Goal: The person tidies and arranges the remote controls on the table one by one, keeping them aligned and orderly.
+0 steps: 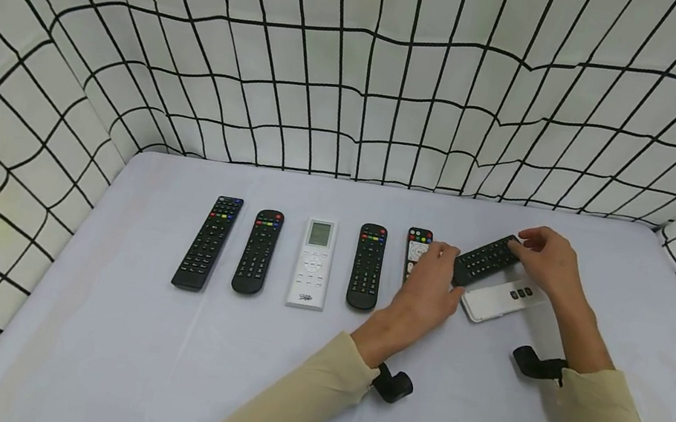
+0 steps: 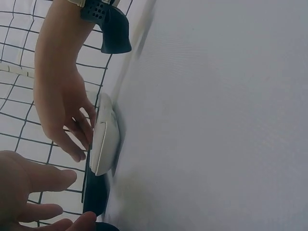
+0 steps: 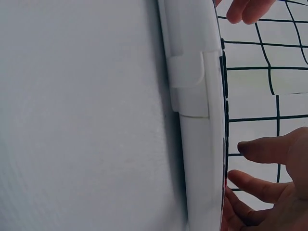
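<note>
A black remote control [image 1: 484, 261] lies at a slant at the right of the row. My right hand [image 1: 549, 262] is at its far end; the fingertips reach its edge, and the thumb [image 3: 262, 150] stands apart above it. Just in front lies a white remote [image 1: 498, 301] with three dark buttons, at a similar slant. My left hand [image 1: 429, 287] is beside the black remote's near end, its thumb [image 2: 53, 178] and fingers spread apart. It partly covers a remote with a white button ring [image 1: 418, 249].
To the left stand a black remote [image 1: 367, 267], a white remote with a screen [image 1: 313, 263], another black remote [image 1: 258, 251] and a longer black one [image 1: 208, 242]. All lie on a white-covered table [image 1: 105, 336]. Black wire mesh [image 1: 366, 91] surrounds the back and sides.
</note>
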Demonstrator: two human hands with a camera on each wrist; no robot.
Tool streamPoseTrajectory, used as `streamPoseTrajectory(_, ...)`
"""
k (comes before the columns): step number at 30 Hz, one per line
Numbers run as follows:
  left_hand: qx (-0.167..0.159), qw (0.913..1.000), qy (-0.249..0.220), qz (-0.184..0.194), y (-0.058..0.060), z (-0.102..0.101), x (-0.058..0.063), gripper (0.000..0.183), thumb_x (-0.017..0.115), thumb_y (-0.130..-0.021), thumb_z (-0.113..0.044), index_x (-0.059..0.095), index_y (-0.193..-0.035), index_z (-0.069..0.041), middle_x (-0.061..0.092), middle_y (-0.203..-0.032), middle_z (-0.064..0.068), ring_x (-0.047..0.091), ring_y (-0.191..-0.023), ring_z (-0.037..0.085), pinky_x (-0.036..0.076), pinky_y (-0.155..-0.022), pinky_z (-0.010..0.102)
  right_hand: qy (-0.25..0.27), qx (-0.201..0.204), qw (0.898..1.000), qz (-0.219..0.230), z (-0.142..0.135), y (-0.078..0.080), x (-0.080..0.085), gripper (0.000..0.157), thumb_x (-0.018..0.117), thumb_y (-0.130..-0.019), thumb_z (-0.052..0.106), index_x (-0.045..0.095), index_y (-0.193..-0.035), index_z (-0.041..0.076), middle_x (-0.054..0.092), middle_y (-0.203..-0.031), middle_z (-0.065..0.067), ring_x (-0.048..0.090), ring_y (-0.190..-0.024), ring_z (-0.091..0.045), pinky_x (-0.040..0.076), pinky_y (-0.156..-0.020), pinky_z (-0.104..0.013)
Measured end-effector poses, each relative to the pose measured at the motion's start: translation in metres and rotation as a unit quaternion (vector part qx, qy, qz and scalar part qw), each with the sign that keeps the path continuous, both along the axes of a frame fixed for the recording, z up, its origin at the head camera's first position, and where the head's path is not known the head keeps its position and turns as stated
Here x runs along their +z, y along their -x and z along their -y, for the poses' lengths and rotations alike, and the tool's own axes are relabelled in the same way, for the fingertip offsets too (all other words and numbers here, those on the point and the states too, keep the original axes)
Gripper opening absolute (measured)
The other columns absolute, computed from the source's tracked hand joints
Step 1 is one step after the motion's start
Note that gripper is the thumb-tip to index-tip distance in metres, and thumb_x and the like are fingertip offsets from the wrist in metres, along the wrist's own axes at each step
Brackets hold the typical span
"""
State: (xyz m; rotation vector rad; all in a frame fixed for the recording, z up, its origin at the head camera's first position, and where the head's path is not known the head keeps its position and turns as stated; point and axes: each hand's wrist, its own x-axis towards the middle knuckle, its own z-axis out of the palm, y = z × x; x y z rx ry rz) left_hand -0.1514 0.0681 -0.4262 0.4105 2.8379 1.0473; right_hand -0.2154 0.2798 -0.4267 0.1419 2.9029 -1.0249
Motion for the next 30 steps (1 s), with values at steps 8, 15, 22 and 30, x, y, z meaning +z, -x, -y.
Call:
streamPoseTrajectory(8,-0.015,0.9998,0.013,0.01,-0.001,-0.006,0.001,0.056,0.069,-0.099,-0.008,0.046,-0.15,-0.001,0.046,-0.153,0.015,0.056,-0.136,0.022,0.05,-0.11,0.026,-0.012,0.002,0.999,0.045,-0.002,-0.003,0.0,0.055,0.052,-0.107,0.029,0.048,-0.143,-0.014,0.05,-0.141,-0.042,0.049,-0.131,-0.055,0.044,-0.108,-0.065)
streamPoseTrajectory(15,-0.018,0.9983,0.055,-0.011,0.0,-0.01,-0.001,0.06,0.072,-0.093,0.0,0.049,-0.148,0.0,0.053,-0.143,0.015,0.056,-0.132,0.022,0.049,-0.111,0.025,-0.021,0.005,0.998,0.052,-0.003,-0.003,0.0,0.058,0.052,-0.108,0.03,0.047,-0.143,-0.016,0.05,-0.141,-0.041,0.048,-0.132,-0.055,0.042,-0.111,-0.065)
streamPoseTrajectory(22,-0.017,0.9973,0.071,0.005,0.0,-0.015,0.0,0.064,0.075,-0.089,0.001,0.05,-0.148,-0.002,0.055,-0.14,0.012,0.054,-0.13,0.02,0.047,-0.111,0.023,-0.013,0.009,0.999,0.051,-0.004,-0.002,-0.001,0.056,0.054,-0.107,0.028,0.048,-0.144,-0.014,0.051,-0.141,-0.041,0.05,-0.131,-0.054,0.045,-0.108,-0.064)
streamPoseTrajectory(30,-0.013,0.9976,0.062,0.027,-0.002,-0.019,-0.002,0.059,0.078,-0.093,-0.013,0.054,-0.146,-0.003,0.053,-0.143,0.012,0.053,-0.13,0.017,0.049,-0.108,0.022,-0.008,0.026,0.998,0.051,-0.005,0.0,0.001,0.054,0.057,-0.106,0.028,0.05,-0.144,-0.01,0.05,-0.144,-0.041,0.048,-0.134,-0.057,0.045,-0.107,-0.067)
